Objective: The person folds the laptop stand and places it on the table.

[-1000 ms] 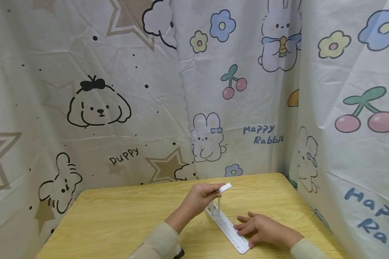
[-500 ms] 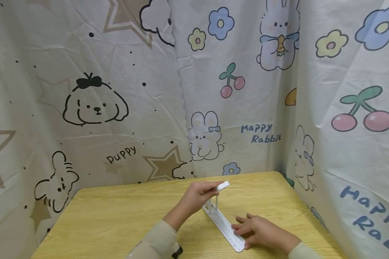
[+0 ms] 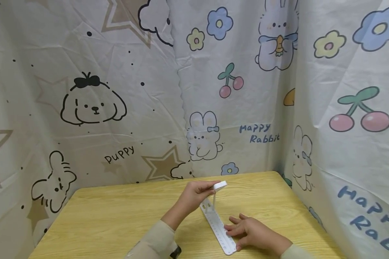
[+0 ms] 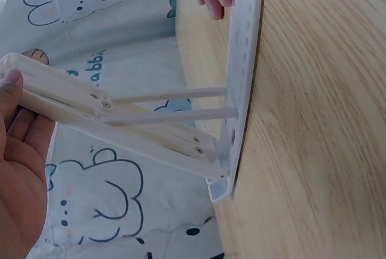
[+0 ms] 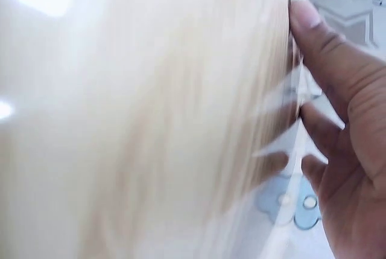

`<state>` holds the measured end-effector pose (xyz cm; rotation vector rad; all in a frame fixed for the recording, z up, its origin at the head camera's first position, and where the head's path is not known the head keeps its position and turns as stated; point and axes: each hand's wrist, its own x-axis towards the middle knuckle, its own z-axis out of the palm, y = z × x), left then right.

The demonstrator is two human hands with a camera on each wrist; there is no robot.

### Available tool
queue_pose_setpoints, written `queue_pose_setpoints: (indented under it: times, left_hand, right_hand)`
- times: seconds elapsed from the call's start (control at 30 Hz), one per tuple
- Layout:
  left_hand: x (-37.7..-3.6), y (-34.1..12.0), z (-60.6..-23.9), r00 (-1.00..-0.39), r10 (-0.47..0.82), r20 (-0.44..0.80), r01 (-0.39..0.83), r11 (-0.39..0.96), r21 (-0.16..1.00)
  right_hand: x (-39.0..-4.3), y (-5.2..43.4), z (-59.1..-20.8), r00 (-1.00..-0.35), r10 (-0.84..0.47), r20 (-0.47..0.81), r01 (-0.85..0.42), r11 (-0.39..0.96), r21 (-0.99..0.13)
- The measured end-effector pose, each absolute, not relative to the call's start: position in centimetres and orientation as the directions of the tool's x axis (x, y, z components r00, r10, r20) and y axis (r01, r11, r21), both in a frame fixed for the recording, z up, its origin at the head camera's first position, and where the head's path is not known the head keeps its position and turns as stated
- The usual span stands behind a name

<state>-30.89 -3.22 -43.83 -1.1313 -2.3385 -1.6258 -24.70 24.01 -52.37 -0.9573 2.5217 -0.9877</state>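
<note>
A white folding stand with a perforated flat base (image 3: pixel 216 225) lies on the table, pointing away from me at a slant. Its hinged arm (image 4: pixel 151 141) is raised from the far end and propped by two thin rods (image 4: pixel 175 116). My left hand (image 3: pixel 192 198) pinches the free end of that arm, thumb on one side and fingers on the other. Beside the base's near end, my right hand (image 3: pixel 254 233) touches its right edge with the thumb and a finger, the other fingers loosely extended. In the right wrist view, the thumb (image 5: pixel 329 44) meets a narrow white edge.
The wood-grain table (image 3: pixel 116 219) reaches back to a cloth curtain (image 3: pixel 149 90) printed with puppies, rabbits, flowers and cherries. Another curtain panel (image 3: pixel 353 151) hangs along the right side. The right wrist view is mostly blurred, glossy tabletop.
The base's near end has swung slightly left, and my right hand has shifted left with it. My left hand keeps its pinch on the raised arm. The head view has turned a little.
</note>
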Motion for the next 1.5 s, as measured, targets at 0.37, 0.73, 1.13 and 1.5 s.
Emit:
queue_pose_setpoints:
  times: [0.37,0.73,1.13,1.5]
  left_hand:
    - [-30.8,-4.9,-44.4,-0.779,0.475,0.410,0.498,0.071,0.864]
    - [-30.8,-5.9,-44.7,-0.797,0.437,0.417,0.471,0.018,0.882]
    - [-30.8,-6.8,-44.8,-0.846,0.391,0.363,0.384,-0.026,0.923]
    - [-30.4,-6.4,-45.5,-0.871,0.287,0.398,0.387,-0.097,0.917]
  right_hand:
    - [-22.9,21.0,-52.6,-0.806,-0.591,0.021,-0.431,0.563,-0.705]
    - [-22.6,19.3,-52.8,-0.827,-0.561,0.034,-0.441,0.610,-0.658]
    - [-21.5,16.7,-52.9,-0.878,-0.477,0.032,-0.382,0.660,-0.647]
    - [-21.1,15.8,-53.2,-0.890,-0.456,0.024,-0.332,0.611,-0.719]
